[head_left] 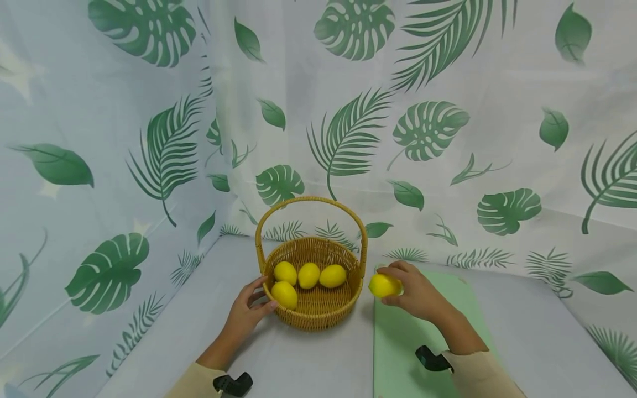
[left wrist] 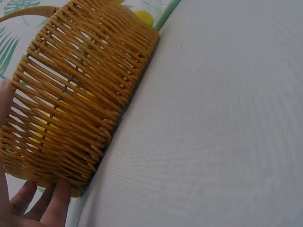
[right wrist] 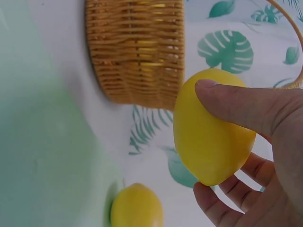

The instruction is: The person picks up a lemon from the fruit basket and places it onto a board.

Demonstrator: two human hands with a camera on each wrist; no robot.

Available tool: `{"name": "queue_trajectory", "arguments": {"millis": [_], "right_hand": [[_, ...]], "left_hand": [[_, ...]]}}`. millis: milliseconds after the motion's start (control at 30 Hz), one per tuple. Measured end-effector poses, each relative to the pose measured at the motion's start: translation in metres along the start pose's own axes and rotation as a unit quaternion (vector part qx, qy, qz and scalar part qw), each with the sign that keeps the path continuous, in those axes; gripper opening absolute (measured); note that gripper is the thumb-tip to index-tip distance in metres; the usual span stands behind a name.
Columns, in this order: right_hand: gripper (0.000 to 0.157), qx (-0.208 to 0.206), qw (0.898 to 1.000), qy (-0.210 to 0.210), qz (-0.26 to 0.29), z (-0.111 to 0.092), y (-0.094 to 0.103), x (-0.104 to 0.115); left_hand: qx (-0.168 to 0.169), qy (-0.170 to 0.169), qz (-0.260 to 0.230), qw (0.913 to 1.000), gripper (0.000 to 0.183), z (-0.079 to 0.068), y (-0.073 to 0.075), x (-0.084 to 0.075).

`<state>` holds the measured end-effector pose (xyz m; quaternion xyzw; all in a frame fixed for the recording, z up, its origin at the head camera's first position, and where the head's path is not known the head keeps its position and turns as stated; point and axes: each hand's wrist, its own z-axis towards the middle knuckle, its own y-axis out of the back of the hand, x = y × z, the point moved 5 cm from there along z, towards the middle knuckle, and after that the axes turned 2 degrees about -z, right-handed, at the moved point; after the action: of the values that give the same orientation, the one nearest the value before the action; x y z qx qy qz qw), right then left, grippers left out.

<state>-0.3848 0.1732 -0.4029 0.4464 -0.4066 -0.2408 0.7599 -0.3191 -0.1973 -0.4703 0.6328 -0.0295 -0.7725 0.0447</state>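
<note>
A wicker basket [head_left: 313,321] with a tall arched handle stands upright on the table, several yellow lemons [head_left: 309,275] lying in its left and back part. My left hand [head_left: 249,309] holds the basket at its left side, thumb on the front rim and fingers against the woven wall [left wrist: 75,104]. Just right of the basket, my right hand [head_left: 417,290] grips another lemon [head_left: 385,285] between thumb and fingers, above the green board's edge. The right wrist view shows this held lemon [right wrist: 213,127] close up, with one more lemon [right wrist: 137,208] below it by the board.
A pale green board [head_left: 398,354] lies on the white tabletop [head_left: 308,365] to the right of the basket. Behind the table and along its left side hang white curtains [head_left: 348,149] printed with green leaves.
</note>
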Motion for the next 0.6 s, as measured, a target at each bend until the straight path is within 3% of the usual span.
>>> {"name": "queue_trajectory", "arguments": {"millis": [600], "right_hand": [[0.056,-0.011,1.0,-0.014,-0.011,-0.018,0.027,-0.022]], "left_hand": [[0.0,0.005,-0.007,1.0,0.071,0.002,0.001,0.006]]}}
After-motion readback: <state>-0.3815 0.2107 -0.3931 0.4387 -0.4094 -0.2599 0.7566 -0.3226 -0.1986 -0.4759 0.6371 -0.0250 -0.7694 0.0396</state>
